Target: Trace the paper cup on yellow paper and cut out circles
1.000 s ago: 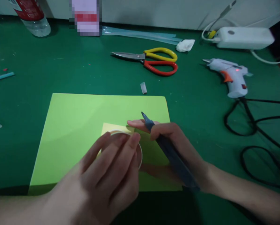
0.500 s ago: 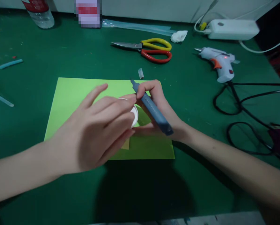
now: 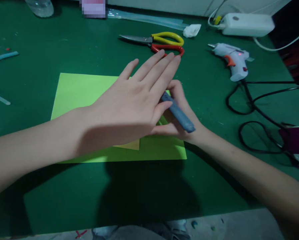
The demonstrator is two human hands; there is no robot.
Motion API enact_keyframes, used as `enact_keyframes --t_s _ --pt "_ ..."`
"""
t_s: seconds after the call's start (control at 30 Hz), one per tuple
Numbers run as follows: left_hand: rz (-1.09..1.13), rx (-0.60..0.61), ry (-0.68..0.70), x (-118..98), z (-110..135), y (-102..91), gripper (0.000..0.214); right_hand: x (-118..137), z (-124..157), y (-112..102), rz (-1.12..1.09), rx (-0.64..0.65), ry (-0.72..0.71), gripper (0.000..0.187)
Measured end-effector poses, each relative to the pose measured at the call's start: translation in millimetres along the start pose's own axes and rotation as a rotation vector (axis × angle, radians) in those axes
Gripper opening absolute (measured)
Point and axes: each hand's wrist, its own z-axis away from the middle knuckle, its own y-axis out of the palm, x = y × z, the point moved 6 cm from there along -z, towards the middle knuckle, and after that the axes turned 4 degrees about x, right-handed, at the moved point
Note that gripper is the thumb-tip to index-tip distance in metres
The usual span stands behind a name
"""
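My left hand point(image 3: 136, 96), palm down with its fingers stretched out, lies across the front of my right hand. Its thumb is close to the blue-grey marker pen point(image 3: 179, 115). My right hand point(image 3: 186, 106) is curled, with the pen between thumb and fingers; the pen's tip end is hidden behind my left hand. Under both hands is a sheet of light green paper point(image 3: 74, 90) on the table. A small tan piece of paper point(image 3: 130, 145) shows on the sheet below my left hand. What my left palm covers cannot be seen.
Scissors point(image 3: 136, 39) with yellow and red handles lie beyond the paper. To the right are a white glue gun point(image 3: 235, 60), its black cable point(image 3: 254, 100) and a white power strip point(image 3: 248, 25). Clear glue sticks point(image 3: 146, 20) and a bottle point(image 3: 40, 7) are at the back.
My left hand has straightened its bent fingers and moved right and up over my right hand. The white round thing at its fingertips is now out of sight.
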Motion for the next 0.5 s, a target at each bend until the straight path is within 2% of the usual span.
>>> enact_keyframes --t_s 0.07,0.1,0.13,0.2,0.23,0.3,0.4,0.5 --pt "-0.014 0.018 0.013 1.4 -0.4 1.8 0.052 1.0 19.4 -15.7 -0.061 -0.152 0.026 0.029" --pt "-0.016 0.037 0.012 2.5 -0.8 3.1 0.050 5.2 30.6 -23.3 -0.068 -0.243 0.025 0.014" --pt "-0.018 0.063 0.013 3.3 -1.2 4.9 0.047 11.0 40.6 -26.0 -0.058 -0.277 0.032 0.003" --pt "-0.026 0.110 0.034 3.2 -1.6 8.3 0.037 29.7 55.1 -21.2 0.076 -0.272 -0.009 0.019" --pt "-0.033 0.116 0.054 2.3 -1.6 9.1 0.033 38.0 57.6 -10.0 0.230 -0.174 -0.010 0.024" --pt "-0.041 0.103 0.076 1.2 -1.3 9.1 0.028 47.9 57.7 19.4 0.436 0.062 -0.033 0.021" --pt "-0.006 0.071 0.031 3.2 -0.7 7.3 0.024 53.1 49.6 46.0 0.485 0.088 -0.133 0.016" --pt "0.002 0.088 0.000 3.7 0.7 8.6 0.024 45.8 38.9 60.1 0.504 0.093 -0.166 0.016"
